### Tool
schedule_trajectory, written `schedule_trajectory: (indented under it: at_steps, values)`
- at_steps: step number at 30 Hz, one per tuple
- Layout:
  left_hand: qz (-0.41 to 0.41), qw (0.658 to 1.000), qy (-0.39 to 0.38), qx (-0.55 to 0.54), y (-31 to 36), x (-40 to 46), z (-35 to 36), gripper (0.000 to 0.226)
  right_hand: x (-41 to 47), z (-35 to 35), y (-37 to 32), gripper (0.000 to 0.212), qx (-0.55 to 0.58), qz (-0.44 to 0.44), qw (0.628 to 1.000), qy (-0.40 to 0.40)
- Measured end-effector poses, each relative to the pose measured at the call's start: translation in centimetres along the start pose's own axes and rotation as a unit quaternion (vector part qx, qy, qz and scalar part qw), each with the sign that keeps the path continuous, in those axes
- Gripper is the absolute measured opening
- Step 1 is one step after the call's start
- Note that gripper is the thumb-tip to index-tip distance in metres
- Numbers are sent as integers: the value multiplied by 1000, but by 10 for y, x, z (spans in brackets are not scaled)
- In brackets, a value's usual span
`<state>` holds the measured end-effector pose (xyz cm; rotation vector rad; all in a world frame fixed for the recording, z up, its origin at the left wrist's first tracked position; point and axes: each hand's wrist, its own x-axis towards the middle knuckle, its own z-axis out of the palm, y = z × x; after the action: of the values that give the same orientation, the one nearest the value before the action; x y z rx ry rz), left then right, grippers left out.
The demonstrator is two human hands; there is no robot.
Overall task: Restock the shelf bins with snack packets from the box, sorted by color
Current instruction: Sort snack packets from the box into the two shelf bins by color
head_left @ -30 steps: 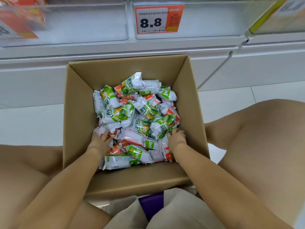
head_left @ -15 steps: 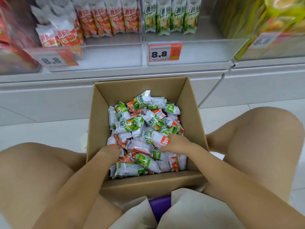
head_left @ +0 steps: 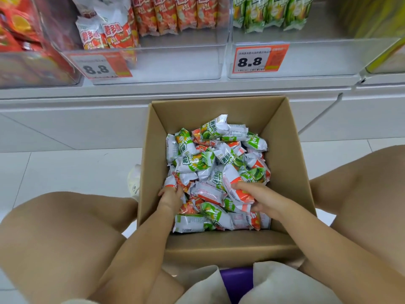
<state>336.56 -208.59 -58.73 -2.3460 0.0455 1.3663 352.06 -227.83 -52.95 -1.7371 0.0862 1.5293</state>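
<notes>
a: which step? left hand (head_left: 169, 197) at lower centre, fingers curled on a red packet (head_left: 175, 183) in the box (head_left: 287, 172).

b: picking reds. right hand (head_left: 260, 199) grips another red packet (head_left: 237, 189) (both low). next, i'd guess: lift to the red bin (head_left: 153, 60), upper left.

Light is bright and even, shadows soft. Glare lies on the bins (head_left: 153, 62) at twelve o'clock. Wide-angle bending shows at the edges; corners at ten and two o'clock are blurred.
</notes>
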Motion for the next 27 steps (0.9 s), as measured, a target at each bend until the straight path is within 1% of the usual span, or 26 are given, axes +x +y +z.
schedule_trajectory:
  at_steps: [2,3,5,7,8,9,10,11,12,13,14,15,17,18,19,21,22,24,25,26,27]
  values:
    - [-38,996,18,-77,-10,-8,-9,50,2,6,1,32,13,-4,1000,3]
    - [-54,991,27,-118,-17,-14,-16,51,1,10,-1,33,35,-5,999,0]
    - [-72,975,39,-206,-31,-28,-31,46,-4,19,-5,24,103,-17,994,-26]
    - [-60,941,46,-330,-43,-40,-43,35,-9,26,-10,19,165,-36,985,-47]
    - [-45,920,55,-387,-48,-45,-48,31,-11,29,-11,22,175,-45,983,-46]
    - [-28,897,68,-435,-51,-51,-52,29,-14,31,-13,32,174,-54,982,-41]
    - [-13,875,83,-477,-55,-57,-56,29,-15,34,-14,50,164,-66,984,-27]
    - [3,851,97,-516,-58,-66,-61,34,-17,37,-15,72,148,-73,986,-7]
    - [17,830,116,-545,-61,-75,-66,45,-20,39,-15,87,130,-83,988,23]
    - [29,813,132,-567,-66,-85,-71,58,-21,41,-17,88,118,-100,987,52]
    - [35,794,152,-587,-71,-95,-75,67,-24,43,-21,77,124,-117,982,76]
    - [37,770,177,-612,-77,-103,-79,71,-27,43,-25,63,145,-127,977,89]
    - [23,710,237,-662,-92,-117,-83,69,-34,43,-35,49,202,-144,965,90]
    - [16,671,265,-692,-101,-123,-84,68,-39,43,-41,45,229,-156,957,83]
    - [17,619,289,-730,-110,-129,-83,67,-44,44,-48,42,257,-169,949,64]
    - [24,495,327,-805,-127,-138,-80,67,-53,45,-62,36,289,-186,939,27]
    - [26,429,345,-834,-136,-142,-78,68,-57,47,-69,37,287,-188,939,18]
    - [34,292,369,-882,-151,-147,-77,66,-64,54,-83,47,266,-185,946,3]
    - [49,212,368,-904,-157,-148,-75,64,-66,59,-88,49,251,-187,950,1]
    - [74,125,360,-922,-163,-148,-74,63,-66,64,-93,50,237,-196,951,5]
    - [104,47,349,-930,-169,-147,-71,64,-66,69,-97,51,231,-206,951,14]
